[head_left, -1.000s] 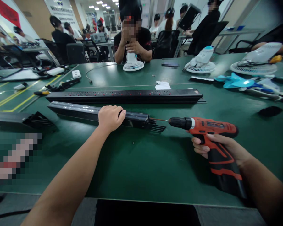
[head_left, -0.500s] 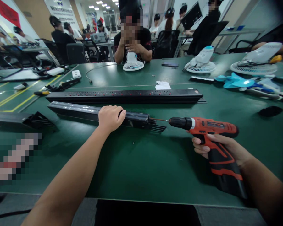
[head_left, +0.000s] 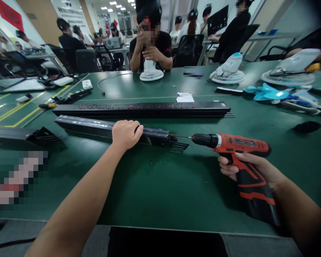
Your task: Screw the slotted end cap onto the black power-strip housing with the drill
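While lying lengthwise on the green desk (head_left: 176, 200), entered first: one black bar (head_left: 91, 125), clamped from above by the left hand (head_left: 126, 135), slightly right of its middle. Clamped around the grip of one orange-and-black drill (head_left: 242, 144): the right hand (head_left: 262, 169), well apart from the left. Fitted in the black chuck (head_left: 204, 139): one thin bit (head_left: 182, 136), reaching left to the bar's right end; exact contact too small to tell. Jutting from that same end, just below the bit: several dark slats (head_left: 180, 146). Set behind, nearly parallel and apart: one longer black strip (head_left: 141, 112) with a row of red dots along the top. At its left end: one yellow-and-black handle (head_left: 48, 106). Just behind it: white paper scraps (head_left: 185, 97). At far left, running out of view: one further dark bar (head_left: 8, 133). Toward the right: one dark flat piece (head_left: 307, 127), blue fan blades (head_left: 269, 92), two white fan units (head_left: 230, 69). Across the desk: one co-worker (head_left: 164, 44) in a dark shirt, hand at a third white fan unit (head_left: 151, 74).
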